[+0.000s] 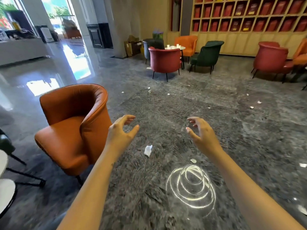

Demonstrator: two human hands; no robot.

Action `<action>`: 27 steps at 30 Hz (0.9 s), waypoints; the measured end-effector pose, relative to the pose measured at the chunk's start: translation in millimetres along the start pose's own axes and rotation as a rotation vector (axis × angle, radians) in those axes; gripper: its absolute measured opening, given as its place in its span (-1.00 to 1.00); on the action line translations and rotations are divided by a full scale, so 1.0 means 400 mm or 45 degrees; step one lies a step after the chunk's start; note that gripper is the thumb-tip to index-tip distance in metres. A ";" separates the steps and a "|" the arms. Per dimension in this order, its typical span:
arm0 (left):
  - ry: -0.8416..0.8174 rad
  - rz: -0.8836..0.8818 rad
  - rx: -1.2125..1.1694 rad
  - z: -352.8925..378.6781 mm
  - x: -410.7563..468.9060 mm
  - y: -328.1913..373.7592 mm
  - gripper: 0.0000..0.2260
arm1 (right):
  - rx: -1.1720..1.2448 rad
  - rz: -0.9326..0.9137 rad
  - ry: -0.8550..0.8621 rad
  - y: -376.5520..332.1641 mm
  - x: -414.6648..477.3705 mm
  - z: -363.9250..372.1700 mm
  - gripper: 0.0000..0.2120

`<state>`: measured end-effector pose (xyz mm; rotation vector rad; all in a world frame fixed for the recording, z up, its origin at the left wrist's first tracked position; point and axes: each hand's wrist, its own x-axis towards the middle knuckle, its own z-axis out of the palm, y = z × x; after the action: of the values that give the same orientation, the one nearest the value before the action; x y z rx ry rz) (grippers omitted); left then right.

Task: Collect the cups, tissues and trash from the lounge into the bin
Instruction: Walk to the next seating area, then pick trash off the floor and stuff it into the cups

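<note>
both hands out and empty over a littered lounge floor

the person's left hand [122, 130] and right hand [201, 131] reach forward side by side above the grey stone floor [166, 105]. they are apart from each other, fingers spread and loosely curved, thumbs out, holding nothing. a crumpled white tissue [148, 150] lies on the floor just below the left hand in the view, near the side of an orange armchair [73, 128]. a small pale scrap [193, 161] lies close to the right forearm, beside a bright spiral of reflected light [191, 185]. more white scraps [259, 102] are scattered farther off to the right. at the back, white cups [172, 46] stand on a small round table [182, 48] among red, green and orange chairs [163, 60].
</note>
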<state>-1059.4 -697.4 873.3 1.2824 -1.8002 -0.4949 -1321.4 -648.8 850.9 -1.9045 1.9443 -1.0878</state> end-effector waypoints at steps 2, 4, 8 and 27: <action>-0.015 -0.011 0.020 0.055 0.120 -0.080 -0.78 | 0.012 -0.005 -0.015 0.043 0.137 0.081 -0.63; -0.038 -0.031 0.041 0.107 0.255 -0.159 -0.76 | 0.041 -0.009 -0.037 0.086 0.286 0.163 -0.60; -0.123 -0.129 0.064 0.190 0.533 -0.290 -0.74 | 0.090 0.011 -0.108 0.165 0.591 0.303 -0.66; -0.509 -0.408 0.014 0.748 1.201 -1.169 -0.65 | 0.119 0.172 -0.287 0.607 1.370 1.123 -0.59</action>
<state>-1091.0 -1363.0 564.6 1.5739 -1.9210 -0.9776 -1311.5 -1342.3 568.3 -1.7362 1.8344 -0.8692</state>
